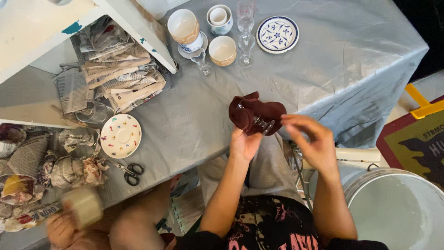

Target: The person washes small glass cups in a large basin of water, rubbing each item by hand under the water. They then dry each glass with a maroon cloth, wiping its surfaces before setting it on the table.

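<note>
Left hand [244, 142] cups the glass [260, 121] in a maroon cloth [252, 112] above the worktop [194, 115], right hand [309, 139] half-spread by its foot; I'd support the stem and rub gently.

A small clear stemmed glass [260, 121] lay tilted on its side, mostly swaddled in a crumpled dark maroon cloth [252, 112], with only its stem and round foot poking out toward the right. The bundle was held up above the near edge of the grey-draped table, near the scene's centre.
</note>
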A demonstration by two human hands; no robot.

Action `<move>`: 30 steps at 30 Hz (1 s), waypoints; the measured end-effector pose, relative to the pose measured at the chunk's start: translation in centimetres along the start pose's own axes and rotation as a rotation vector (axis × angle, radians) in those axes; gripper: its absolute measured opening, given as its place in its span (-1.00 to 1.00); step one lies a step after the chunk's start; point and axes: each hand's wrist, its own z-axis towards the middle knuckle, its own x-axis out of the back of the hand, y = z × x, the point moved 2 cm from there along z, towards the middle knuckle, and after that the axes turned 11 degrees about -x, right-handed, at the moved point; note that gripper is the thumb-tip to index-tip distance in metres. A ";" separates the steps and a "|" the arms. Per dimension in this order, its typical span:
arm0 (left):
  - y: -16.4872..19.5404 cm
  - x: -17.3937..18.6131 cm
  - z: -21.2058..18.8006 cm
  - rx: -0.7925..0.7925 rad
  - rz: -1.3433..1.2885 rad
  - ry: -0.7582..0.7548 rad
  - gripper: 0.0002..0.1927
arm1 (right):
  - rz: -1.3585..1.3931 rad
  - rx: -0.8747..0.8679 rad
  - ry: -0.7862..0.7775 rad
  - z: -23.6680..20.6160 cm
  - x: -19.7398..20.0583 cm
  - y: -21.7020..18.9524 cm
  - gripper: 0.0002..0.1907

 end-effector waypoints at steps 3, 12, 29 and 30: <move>0.0 1.1 -0.3 0.092 -0.114 0.098 -0.34 | 0.126 0.013 0.019 1.8 -0.7 1.8 -0.71; 1.7 6.5 0.2 0.049 -0.128 0.177 -0.44 | 0.141 -0.246 0.045 4.0 -1.9 5.8 -0.79; 2.4 9.6 1.6 -0.089 0.109 0.225 -0.42 | -0.303 0.484 -0.077 4.5 -13.2 0.4 -0.52; 2.2 9.8 1.7 -0.114 0.172 0.236 -0.44 | -0.285 0.471 -0.045 5.0 -13.6 0.4 -0.53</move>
